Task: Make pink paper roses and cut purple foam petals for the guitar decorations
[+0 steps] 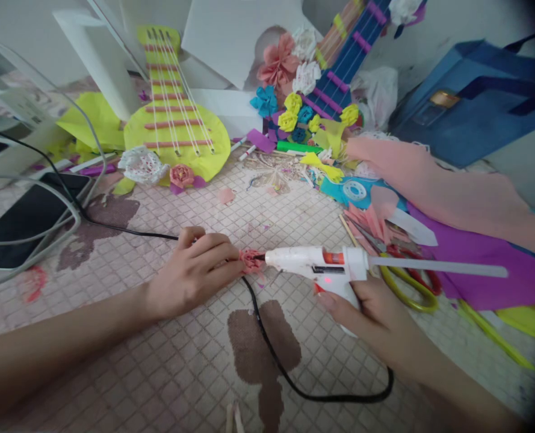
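My right hand (366, 316) is wrapped round the handle of a white hot glue gun (294, 260). A long glue stick (443, 266) sticks out of its back end, and a small red light glows on its side. The dark nozzle points left and meets a pink crepe paper flower (250, 261). My left hand (204, 264) pinches that flower from the left, with its fingers pressed together over part of it. From the gun a black cord (267, 343) loops across the surface and passes under my left hand.
Behind stand a yellow paper guitar (177, 135) and a blue one (339, 78) with paper flowers. Scissors (407, 282) lie among purple paper (488, 258) and pink paper (434, 174) at right. A phone (23, 219) and cables lie left; a blue bag (479, 102) stands back right.
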Available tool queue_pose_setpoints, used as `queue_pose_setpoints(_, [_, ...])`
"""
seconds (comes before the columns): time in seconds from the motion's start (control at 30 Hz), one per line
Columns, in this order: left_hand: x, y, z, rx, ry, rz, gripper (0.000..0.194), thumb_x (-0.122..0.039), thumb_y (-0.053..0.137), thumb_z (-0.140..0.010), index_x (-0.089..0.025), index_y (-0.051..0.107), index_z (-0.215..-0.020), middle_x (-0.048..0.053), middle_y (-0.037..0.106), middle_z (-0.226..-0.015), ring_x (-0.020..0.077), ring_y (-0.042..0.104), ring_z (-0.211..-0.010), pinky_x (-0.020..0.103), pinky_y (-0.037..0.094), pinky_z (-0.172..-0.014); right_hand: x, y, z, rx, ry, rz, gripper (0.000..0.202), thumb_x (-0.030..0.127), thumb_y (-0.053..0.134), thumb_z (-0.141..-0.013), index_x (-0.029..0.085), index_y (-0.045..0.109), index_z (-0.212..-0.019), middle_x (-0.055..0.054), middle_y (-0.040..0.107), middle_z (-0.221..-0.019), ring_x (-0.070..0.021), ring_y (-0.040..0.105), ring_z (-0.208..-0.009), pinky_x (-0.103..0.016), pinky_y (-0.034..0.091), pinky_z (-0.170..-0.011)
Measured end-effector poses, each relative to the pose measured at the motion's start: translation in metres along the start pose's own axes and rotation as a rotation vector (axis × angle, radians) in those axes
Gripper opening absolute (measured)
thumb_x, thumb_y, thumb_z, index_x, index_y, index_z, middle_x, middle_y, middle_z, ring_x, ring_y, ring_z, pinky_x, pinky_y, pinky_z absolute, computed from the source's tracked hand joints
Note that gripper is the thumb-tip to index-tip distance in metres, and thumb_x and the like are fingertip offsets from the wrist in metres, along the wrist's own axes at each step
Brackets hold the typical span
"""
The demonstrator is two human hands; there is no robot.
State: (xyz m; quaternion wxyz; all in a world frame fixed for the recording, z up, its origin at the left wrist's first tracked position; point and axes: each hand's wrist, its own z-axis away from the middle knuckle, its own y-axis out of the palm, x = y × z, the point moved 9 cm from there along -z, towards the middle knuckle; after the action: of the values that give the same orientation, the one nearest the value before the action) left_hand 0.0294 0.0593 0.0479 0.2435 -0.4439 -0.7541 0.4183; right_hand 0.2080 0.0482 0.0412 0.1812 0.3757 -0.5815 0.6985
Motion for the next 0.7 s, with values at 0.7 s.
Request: queue_pose_setpoints(0.7, [0.035, 0.026, -0.005, 0.065, -0.433, 0.520, 0.010, -0.023, 0.060, -0.087, -0.017, 0.060, -0.079, 0.005, 0.065, -0.100, 0.0157, 0.059, -0.092, 0.031, 0.046, -0.084, -0.033, -0.006, -0.002, -0.105, 0.197, -0.149, 0.040, 0.049, 0.051, -0.086, 0.022, 0.050, -0.057, 0.002, 0.048, -0.047, -0.0119, 0.043, -0.042, -0.024, 0.029, -0.036])
